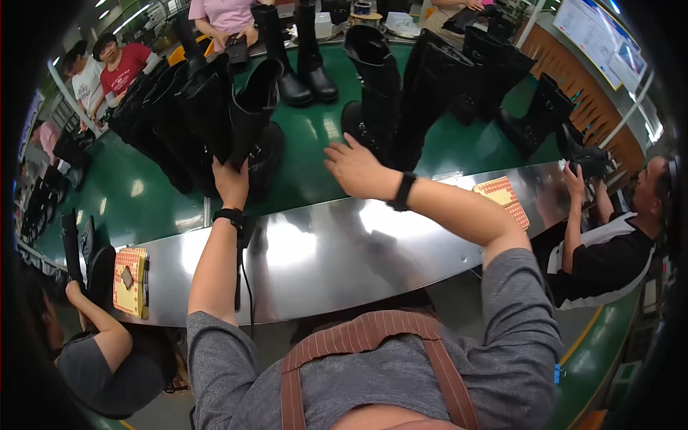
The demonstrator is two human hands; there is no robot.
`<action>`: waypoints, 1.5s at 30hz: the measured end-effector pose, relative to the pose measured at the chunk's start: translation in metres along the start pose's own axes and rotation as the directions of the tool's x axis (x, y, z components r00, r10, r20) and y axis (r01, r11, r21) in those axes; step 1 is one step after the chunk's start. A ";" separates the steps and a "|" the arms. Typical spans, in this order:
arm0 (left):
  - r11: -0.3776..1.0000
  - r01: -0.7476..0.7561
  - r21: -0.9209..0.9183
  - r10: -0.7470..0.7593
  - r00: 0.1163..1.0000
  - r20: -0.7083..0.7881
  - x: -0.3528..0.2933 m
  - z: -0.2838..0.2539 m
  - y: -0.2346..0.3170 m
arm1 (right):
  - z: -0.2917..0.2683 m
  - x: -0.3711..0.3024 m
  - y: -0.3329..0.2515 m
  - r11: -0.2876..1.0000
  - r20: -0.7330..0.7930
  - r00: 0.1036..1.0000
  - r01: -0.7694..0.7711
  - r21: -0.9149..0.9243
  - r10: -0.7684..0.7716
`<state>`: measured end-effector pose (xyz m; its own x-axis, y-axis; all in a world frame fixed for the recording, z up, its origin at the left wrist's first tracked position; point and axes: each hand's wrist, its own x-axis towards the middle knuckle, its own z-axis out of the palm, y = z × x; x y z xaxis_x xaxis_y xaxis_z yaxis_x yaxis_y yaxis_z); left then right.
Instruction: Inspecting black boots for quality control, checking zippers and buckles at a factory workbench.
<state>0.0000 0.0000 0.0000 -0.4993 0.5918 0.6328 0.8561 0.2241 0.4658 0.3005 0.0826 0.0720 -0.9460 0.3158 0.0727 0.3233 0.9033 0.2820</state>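
Both hands are stretched forward over the shiny metal table [337, 251] to the green conveyor belt [143, 193] beyond it. The left hand [231, 183] is closed on the lower edge of a tall black boot [247, 118] that stands at the near end of a tightly packed row of black boots [172, 122], fingers wrapped on the shaft. The right hand [355, 168] is spread, fingers apart, and holds nothing; it is just in front of a second tall black boot [376, 93], and whether the fingertips touch it I cannot tell. The two hands are well apart, each at its own boot. Judging by the posture, the step in hand is picking boots off the belt, with one already gripped and the other only reached for. A next move would call for the right hand to close on the shaft near its base, then for both boots to be lifted clear of their neighbours without tipping the crowded row. Patterned orange pads [130, 281] lie on the table at either side, and other people work around the line.
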 end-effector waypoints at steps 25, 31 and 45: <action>0.999 -0.030 -0.020 0.030 0.999 -0.023 -0.010 -0.008 -0.007 | 0.156 -0.157 0.214 0.835 -0.004 0.963 -0.236 -0.498 0.270; 0.991 0.013 0.131 -0.022 0.998 0.062 0.002 -0.038 0.064 | 0.100 -0.112 0.162 0.801 0.316 0.830 -0.541 0.257 0.459; 0.863 -0.336 -0.377 0.445 0.859 0.252 -0.168 -0.136 0.270 | -0.091 -0.174 -0.087 0.380 -0.121 0.735 -0.196 0.904 0.667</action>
<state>0.2968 -0.1445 0.1036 -0.0145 0.8036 0.5949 0.8562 -0.2973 0.4225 0.4352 -0.0775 0.1215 -0.4826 0.7996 0.3573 0.3289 0.5436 -0.7722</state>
